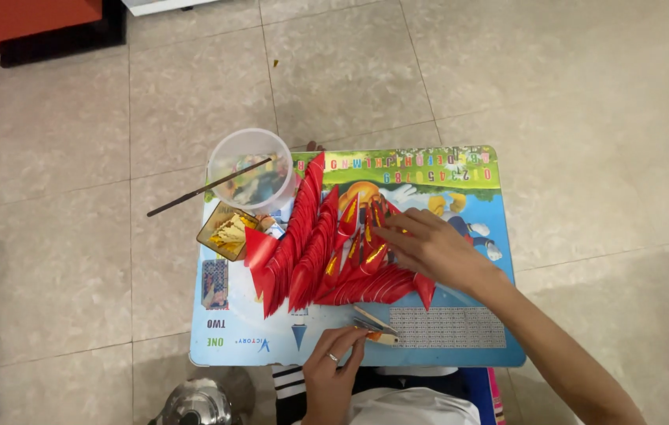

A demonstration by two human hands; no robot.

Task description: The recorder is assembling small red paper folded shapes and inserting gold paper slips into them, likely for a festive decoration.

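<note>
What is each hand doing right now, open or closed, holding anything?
Left hand: closed on a small tool at the table's near edge.
Right hand: open, fingers spread, resting on the red folded paper pieces.

Small printed table (460, 334) with red paper pieces (327, 252), clear tub (228, 153).

Red folded paper pieces (327, 252) with gold marks, fanned in overlapping rows mid-bench, small orange-handled tool (375, 329) lying flat just below them
</note>
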